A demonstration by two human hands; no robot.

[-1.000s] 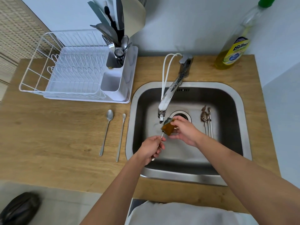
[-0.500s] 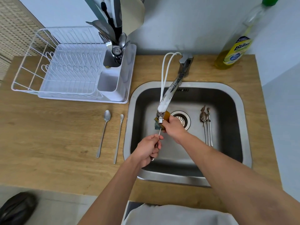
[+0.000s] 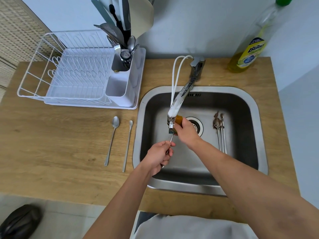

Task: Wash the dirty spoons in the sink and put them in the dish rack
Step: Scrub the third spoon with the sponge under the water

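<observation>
My left hand (image 3: 159,155) grips the handle of a thin spoon (image 3: 171,138) over the steel sink (image 3: 259,118), its bowl hidden under a yellow-brown sponge (image 3: 179,120). My right hand (image 3: 185,133) is shut on that sponge, pressing it around the spoon's top just below the faucet (image 3: 179,102) tip. Several dirty spoons (image 3: 220,133) lie in the sink's right side. Two spoons lie on the wooden counter: a wider spoon (image 3: 112,140) and a slim spoon (image 3: 127,145). The white dish rack (image 3: 72,73) stands at the back left.
The rack's cutlery holder (image 3: 122,78) is stuffed with utensils. A dish soap bottle (image 3: 248,47) stands at the back right corner. The drain (image 3: 196,125) is just right of my right hand. A dark shoe (image 3: 19,219) is on the floor at lower left.
Both hands moved up and left with the spoon, so the sponge now sits right under the faucet tip. The view shifted slightly.
</observation>
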